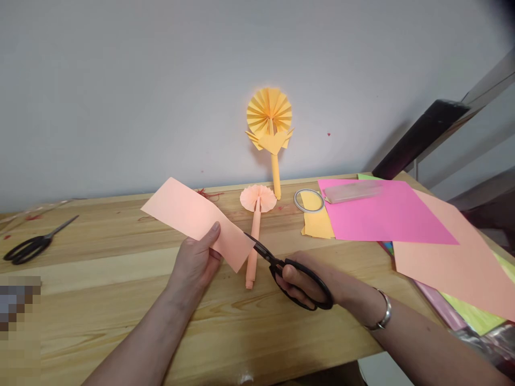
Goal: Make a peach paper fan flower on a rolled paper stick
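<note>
A folded-looking strip of peach paper (pixel 189 206) is pinched between the thumb and fingers of my left hand (pixel 201 254). My right hand (pixel 300 276) grips black-handled scissors (pixel 277 261), whose blades meet the paper's right end near its corner. Beneath the blades, a peach paper fan (pixel 258 198) with a rolled handle lies on the wooden table (pixel 132 273). Behind it, a yellow paper fan (pixel 269 112) with a heart-shaped piece on its handle leans against the wall.
Another pair of scissors (pixel 30 249) lies at the left. To the right are a tape ring (pixel 295 200), yellow paper pieces (pixel 318 224), a pink sheet (pixel 386 214) and a large peach sheet (pixel 450 268). A dark bar (pixel 420 139) slants up behind them.
</note>
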{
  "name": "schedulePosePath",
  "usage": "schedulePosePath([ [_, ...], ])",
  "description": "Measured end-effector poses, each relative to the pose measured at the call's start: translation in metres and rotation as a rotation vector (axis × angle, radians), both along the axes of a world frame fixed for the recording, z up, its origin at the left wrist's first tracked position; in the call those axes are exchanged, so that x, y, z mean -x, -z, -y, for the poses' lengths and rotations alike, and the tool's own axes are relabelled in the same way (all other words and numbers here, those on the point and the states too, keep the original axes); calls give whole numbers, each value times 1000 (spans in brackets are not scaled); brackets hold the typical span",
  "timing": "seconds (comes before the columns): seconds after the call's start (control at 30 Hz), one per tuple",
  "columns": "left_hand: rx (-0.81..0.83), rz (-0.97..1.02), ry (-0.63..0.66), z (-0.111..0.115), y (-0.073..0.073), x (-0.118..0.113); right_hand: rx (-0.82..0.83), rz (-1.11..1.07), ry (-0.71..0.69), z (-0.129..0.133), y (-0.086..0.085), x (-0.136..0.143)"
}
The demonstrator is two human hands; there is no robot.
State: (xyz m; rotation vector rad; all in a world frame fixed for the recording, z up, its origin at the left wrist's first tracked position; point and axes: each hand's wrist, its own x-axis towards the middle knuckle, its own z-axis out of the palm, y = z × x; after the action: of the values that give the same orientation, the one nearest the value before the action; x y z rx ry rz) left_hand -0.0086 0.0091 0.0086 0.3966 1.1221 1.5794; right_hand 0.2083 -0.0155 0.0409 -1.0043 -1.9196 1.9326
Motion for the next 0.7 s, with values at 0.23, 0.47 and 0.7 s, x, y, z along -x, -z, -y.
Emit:
schedulePosePath([
  [0.23, -10, 31, 16, 1, -3, -2, -8, -26, -4, 1, -3, -2],
  [0.47, -26, 23, 29, 0, 0, 0, -49, -44, -37, 2, 8, -5],
  [0.7, -19, 31, 34, 0, 2, 0, -64, -88, -55, 3, 15, -5],
])
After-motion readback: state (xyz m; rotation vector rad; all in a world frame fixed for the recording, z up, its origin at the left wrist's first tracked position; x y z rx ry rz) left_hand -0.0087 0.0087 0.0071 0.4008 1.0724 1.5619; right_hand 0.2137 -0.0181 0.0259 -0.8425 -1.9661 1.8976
